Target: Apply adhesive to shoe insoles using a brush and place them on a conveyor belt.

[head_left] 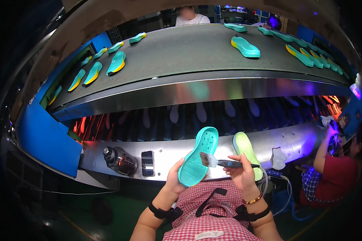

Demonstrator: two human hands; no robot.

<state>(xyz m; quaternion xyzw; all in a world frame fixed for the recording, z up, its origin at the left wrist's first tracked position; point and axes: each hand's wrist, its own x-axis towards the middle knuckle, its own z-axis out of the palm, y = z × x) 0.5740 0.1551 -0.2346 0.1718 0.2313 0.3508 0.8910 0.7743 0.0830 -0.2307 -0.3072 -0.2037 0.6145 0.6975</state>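
Observation:
My left hand [175,176] grips a teal shoe sole [193,164] by its left edge near the heel, with the hollow inner side facing up. In my right hand [243,172] is a brush [229,163] with a dark handle, a pale ferrule and brown bristles, joined to a thin hose. The bristles lie over the middle of the sole; whether they touch it I cannot tell. A yellow-green sole [245,145] rests on the metal ledge just beyond my right hand.
Teal and yellow soles [245,47] lie on the wide dark conveyor [177,50]. Below it, more soles [201,112] hang in a red-lit and purple-lit opening. A dark bottle [120,161], a phone [147,163] and a white cloth [278,158] are on the metal ledge [173,149]. People work at right and beyond.

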